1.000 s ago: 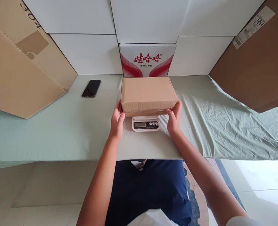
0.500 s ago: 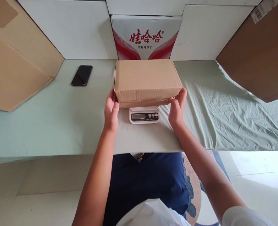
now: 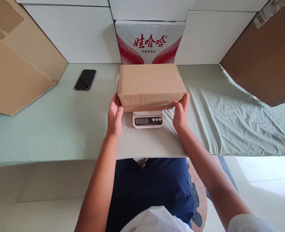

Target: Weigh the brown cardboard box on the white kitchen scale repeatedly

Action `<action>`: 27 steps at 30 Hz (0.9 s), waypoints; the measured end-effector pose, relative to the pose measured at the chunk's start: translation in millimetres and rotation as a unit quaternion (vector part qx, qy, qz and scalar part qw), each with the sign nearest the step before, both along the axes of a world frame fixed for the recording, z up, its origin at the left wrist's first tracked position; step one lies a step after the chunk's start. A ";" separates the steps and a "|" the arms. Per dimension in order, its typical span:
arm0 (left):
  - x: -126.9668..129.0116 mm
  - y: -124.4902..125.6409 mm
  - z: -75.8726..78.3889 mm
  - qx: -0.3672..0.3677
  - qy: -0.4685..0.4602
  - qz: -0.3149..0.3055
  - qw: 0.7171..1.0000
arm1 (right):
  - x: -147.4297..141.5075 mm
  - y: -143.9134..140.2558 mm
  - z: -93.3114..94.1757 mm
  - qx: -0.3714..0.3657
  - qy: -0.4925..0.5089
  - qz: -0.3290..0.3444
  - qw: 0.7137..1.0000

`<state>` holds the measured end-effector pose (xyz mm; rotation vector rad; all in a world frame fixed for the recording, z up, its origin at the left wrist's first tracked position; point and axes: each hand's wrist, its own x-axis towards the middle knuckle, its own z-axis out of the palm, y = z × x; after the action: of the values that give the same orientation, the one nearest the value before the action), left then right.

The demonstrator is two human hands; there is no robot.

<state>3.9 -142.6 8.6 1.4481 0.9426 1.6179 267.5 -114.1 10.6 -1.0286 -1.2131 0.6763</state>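
A brown cardboard box (image 3: 152, 79) is held between my two hands, over a white digital kitchen scale (image 3: 148, 120). My left hand (image 3: 115, 115) grips the box's near left corner, thumb toward me and fingers along its side. At the near right corner my right hand (image 3: 181, 112) is closed on the box, its thumb on the front face. The box hides the scale's weighing plate, so I cannot tell whether they touch. Only the scale's front edge shows, with a blank-looking display and several buttons.
A black phone (image 3: 85, 79) lies on the pale green cloth (image 3: 60, 129) to the left. Behind the box stands a white and red carton (image 3: 150, 40). Large cardboard panels rise at left (image 3: 23, 71) and right (image 3: 260, 58). The table's front edge runs just before my lap.
The whole view has shifted down slightly, as from a small head movement. Both hands keep the same hold on the box, which stays over the scale.
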 end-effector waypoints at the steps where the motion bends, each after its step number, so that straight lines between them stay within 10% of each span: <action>1: 0.2 0.1 -0.1 0.000 -0.002 0.001 1.000 | -0.2 -0.3 0.5 -0.001 0.000 -0.001 1.000; 27: 0.7 0.2 -1.6 0.008 0.010 -0.007 1.000 | -4.0 -3.2 8.3 -0.021 0.008 -0.003 1.000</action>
<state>4.7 -142.4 7.0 1.4813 0.9310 1.6059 263.6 -117.3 18.9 -1.0588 -1.1850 0.7058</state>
